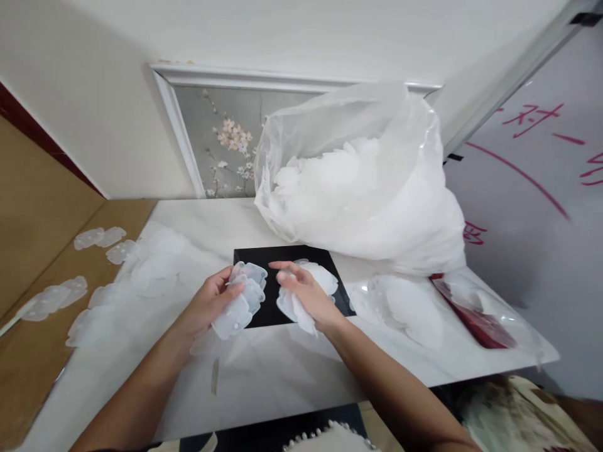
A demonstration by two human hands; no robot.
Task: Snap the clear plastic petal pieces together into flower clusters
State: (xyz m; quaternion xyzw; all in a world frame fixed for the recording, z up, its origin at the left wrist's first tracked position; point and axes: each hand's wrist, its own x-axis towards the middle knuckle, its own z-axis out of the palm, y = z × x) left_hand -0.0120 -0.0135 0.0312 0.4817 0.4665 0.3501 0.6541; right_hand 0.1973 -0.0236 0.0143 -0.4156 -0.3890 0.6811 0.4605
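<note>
My left hand grips a fanned cluster of translucent, scallop-edged plastic pieces, its thumb lying on top of them. My right hand is closed around more thin whitish plastic pieces, with the index finger stretched toward the left. Part of what it holds is hidden by the palm. Both hands are over a black rectangular mat. Beyond the right hand, further white pieces lie on the mat; whether they touch the hand I cannot tell.
A large clear bag full of white pieces stands behind the mat. Loose pieces are heaped on the white table at left, and several lie on cardboard. At right are another pile and a dark red item under clear plastic.
</note>
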